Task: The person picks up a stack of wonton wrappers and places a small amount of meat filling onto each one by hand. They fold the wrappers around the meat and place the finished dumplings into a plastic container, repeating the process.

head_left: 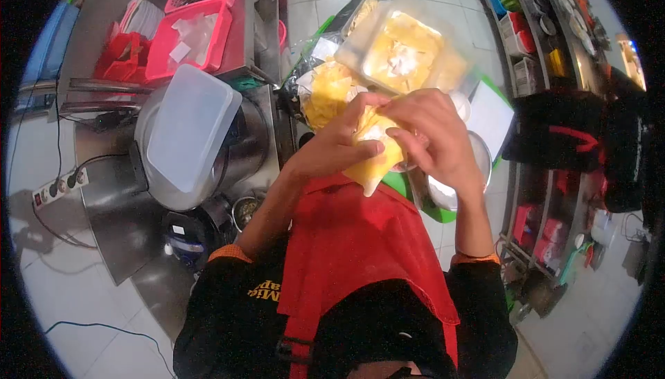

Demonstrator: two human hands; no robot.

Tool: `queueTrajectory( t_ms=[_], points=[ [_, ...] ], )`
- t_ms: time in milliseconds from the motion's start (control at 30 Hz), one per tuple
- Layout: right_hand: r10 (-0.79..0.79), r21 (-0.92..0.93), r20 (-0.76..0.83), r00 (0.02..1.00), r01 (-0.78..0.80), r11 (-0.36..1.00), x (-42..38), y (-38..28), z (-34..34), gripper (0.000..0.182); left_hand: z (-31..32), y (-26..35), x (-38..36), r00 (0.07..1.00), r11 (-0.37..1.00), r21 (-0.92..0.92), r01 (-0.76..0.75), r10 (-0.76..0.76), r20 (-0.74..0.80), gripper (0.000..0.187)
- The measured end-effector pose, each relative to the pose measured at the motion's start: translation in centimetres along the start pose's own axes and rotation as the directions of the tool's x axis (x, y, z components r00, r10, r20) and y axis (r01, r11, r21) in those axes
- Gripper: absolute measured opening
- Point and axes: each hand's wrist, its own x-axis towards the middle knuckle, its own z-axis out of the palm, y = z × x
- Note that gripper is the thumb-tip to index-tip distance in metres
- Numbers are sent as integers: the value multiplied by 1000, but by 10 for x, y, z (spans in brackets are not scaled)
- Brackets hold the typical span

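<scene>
A yellow wrapper sheet point(374, 171) with white filling on it is held between both hands in front of the red apron. My left hand point(339, 140) grips its left side, with the thumb across the front. Curled over its upper right edge is my right hand point(433, 130), fingers bent onto the sheet. Just beyond the hands stands a clear plastic container point(405, 47) with yellow and white contents. More yellow sheets point(324, 92) lie in a pile left of that container.
At left, a translucent lid point(194, 126) rests on a large metal pot point(253, 137). A pink basket point(163, 47) sits on the steel counter. A white plate point(443, 192) and white board point(490, 116) are right of my hands. Shelves point(516, 53) stand farther right.
</scene>
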Motion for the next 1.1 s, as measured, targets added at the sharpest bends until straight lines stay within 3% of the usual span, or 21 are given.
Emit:
queueTrajectory(
  t_ms=[133,200,267,333,400,467,500,533,600,733,867,933,967,1000,1067,1100],
  points=[
    [4,-36,55,998,-2,999,2,-1,5,24,2,-4,0,998,997,67,-32,36,-52,55],
    [-39,-48,41,998,41,998,0,3,9,23,2,2,-2,991,984,-144,101,-112,-73,47],
    [-77,-68,18,997,78,995,-2,3,10,23,0,2,-6,988,962,-249,110,-134,-82,41],
    [152,176,-123,981,-129,976,-8,-2,7,22,-3,-2,-9,985,928,-354,114,-152,-79,34],
    [214,233,-168,962,-172,957,-15,7,14,20,-7,-10,-12,980,959,-225,174,-190,-51,21],
    [385,365,-107,917,-324,873,-18,6,16,22,-5,-12,-11,981,956,-238,170,-188,-57,20],
    [279,381,-143,949,-208,901,-15,7,22,24,-5,-12,-11,979,953,-251,168,-191,-69,21],
    [282,382,-143,949,-210,900,-15,4,21,24,-5,-11,-11,979,953,-251,171,-194,-68,21],
    [205,318,41,978,-207,925,-13,-3,17,26,-5,-7,-10,989,986,-137,99,-113,-95,18],
    [282,262,76,957,-292,920,-14,-6,15,24,-6,-13,-10,985,991,-85,102,-113,-134,18],
    [227,255,95,969,-245,935,-16,-5,18,23,-8,-10,-12,982,977,-180,117,-141,-128,18],
    [528,640,22,849,-418,645,-23,-1,24,22,-8,-10,-12,978,970,-197,140,-166,-122,18],
    [592,743,-30,806,-378,553,-22,-1,28,21,-9,-13,-13,974,973,-164,163,-185,-132,18],
    [591,742,-28,806,-379,553,-22,1,31,21,-9,-16,-13,969,974,-130,187,-205,-141,18],
    [507,640,-172,845,-295,709,-22,6,35,20,-7,-19,-13,972,982,-99,162,-176,-158,19],
    [495,594,-66,866,-365,717,-25,6,31,21,-7,-20,-13,974,988,-65,139,-148,-172,20]
  ],
)
